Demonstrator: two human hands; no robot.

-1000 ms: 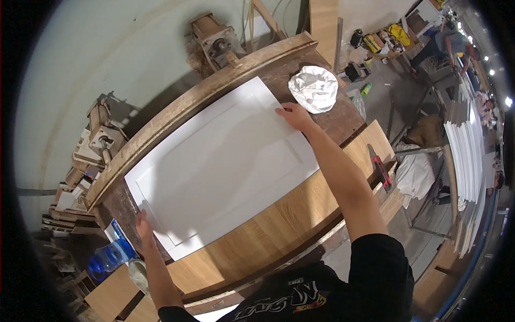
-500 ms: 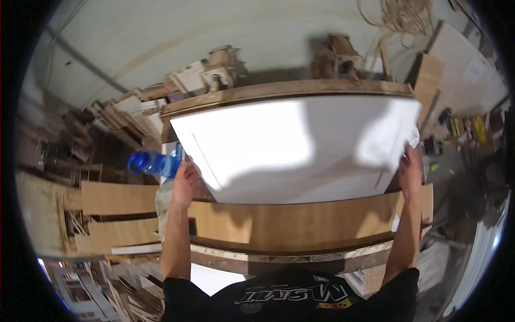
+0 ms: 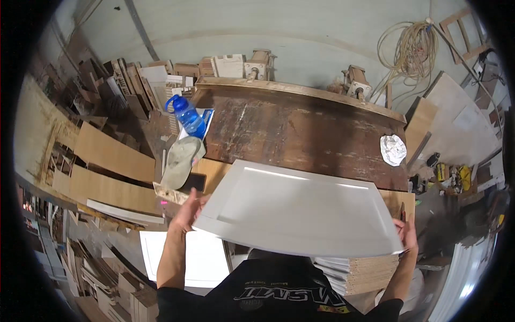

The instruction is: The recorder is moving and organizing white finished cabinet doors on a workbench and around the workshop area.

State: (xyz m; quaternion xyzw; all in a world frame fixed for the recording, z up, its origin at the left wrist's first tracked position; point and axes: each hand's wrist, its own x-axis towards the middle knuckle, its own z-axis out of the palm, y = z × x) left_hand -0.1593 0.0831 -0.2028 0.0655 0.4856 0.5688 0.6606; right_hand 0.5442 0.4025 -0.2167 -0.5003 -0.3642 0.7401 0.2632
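Note:
A white framed panel (image 3: 300, 206), shaped like a cabinet door with a recessed middle, is held up in front of me over the near side of the workbench (image 3: 300, 134). My left hand (image 3: 190, 210) grips its left edge near the lower corner. My right hand (image 3: 406, 233) has hold of the right edge, also near the lower corner; part of its fingers is hidden by the panel. Under the panel runs a light wooden board (image 3: 215, 173) along the bench's near edge. A dark flat object (image 3: 194, 183) lies on it close to my left hand.
Left on the bench are a blue bottle (image 3: 189, 117) and a grey-green cap (image 3: 183, 161). Crumpled silvery material (image 3: 393, 149) lies at the right. Clamp-like fixtures (image 3: 259, 65) line the far rail. Another white panel (image 3: 185, 257) and stacked panels (image 3: 370, 275) are near my body.
The white panel has come toward me, off the far part of the bench, with both hands still on its sides. The brown bench top now shows, and my view has shifted.

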